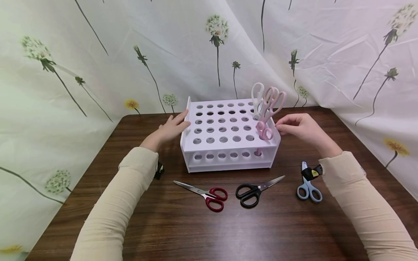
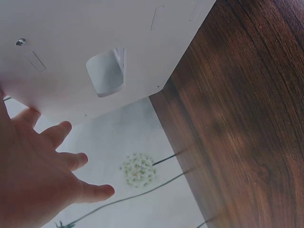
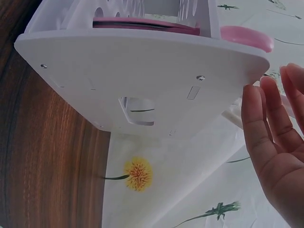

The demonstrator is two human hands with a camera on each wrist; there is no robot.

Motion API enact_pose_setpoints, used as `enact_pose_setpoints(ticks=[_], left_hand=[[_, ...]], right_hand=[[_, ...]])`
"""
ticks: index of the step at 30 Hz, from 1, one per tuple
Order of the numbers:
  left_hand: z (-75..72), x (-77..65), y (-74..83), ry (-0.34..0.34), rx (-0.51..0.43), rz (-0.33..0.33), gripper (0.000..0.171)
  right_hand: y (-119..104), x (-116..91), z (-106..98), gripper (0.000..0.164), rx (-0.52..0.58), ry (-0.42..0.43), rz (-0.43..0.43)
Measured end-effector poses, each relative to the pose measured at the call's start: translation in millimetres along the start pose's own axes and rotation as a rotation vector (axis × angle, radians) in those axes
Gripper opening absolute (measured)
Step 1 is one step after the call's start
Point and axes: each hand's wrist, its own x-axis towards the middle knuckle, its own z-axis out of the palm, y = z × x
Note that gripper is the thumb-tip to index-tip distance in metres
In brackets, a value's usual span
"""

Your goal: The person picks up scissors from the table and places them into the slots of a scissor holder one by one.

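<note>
A white rack [image 1: 185, 139] with rows of round holes stands upright on the table. My left hand [image 1: 171, 128] rests its fingertips on the rack's left side panel, fingers spread. At the right panel is my right hand [image 1: 298, 127], its fingers loosely bent at the upper edge and holding nothing; whether they touch is unclear. In the rack's right-hand holes stand white-handled scissors [image 1: 256, 113], pale pink scissors [image 1: 266, 114] and smaller pink scissors [image 1: 263, 131], handles up. The right wrist view shows a pink blade [image 3: 147, 23] behind the panel [image 3: 109, 66].
In front of the rack lie red-handled scissors [image 1: 209, 195], black-handled scissors [image 1: 253, 192] and light blue scissors [image 1: 307, 187], the last partly hidden by the right wrist's strap. A flowered cloth [image 1: 183, 54] hangs behind the brown table [image 1: 196, 235].
</note>
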Motion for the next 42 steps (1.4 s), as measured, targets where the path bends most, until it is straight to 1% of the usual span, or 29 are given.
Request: enact_pose_setpoints(ticks=[6,13,20,24,29,33,42], left_hand=[[-0.1,-0.7,0.4,0.001,-0.005,0.011,0.061],[-0.5,-0.7,1.8,-0.008,-0.006,0.002,0.061],[-1.5,-1.1,2.7,0.000,-0.011,0.010,0.061],[-2.0,-1.7,3.1,-0.005,-0.009,0.013,0.061],[-2.0,-2.7,3.4,-0.011,-0.009,0.006,0.060],[-1.7,-2.9,2.7,-0.013,0.002,0.001,0.060],[-2.2,-3.7,3.3,-0.019,0.013,0.005,0.060]], right_hand=[[2.0,-0.5,-0.4,0.019,0.006,0.001,0.002],[0.9,-3.6,-3.2,0.016,0.022,0.005,0.000],[2.5,-9.1,-7.5,0.019,-0.034,0.068,0.092],[6.1,-12.9,-11.7,0.022,-0.062,0.078,0.119],[12.3,-17.8,-17.0,0.024,-0.099,0.048,0.101],[19.4,-21.2,-20.3,0.024,-0.107,0.032,0.085],[30.8,-31.3,-27.6,0.025,-0.066,0.045,0.099]])
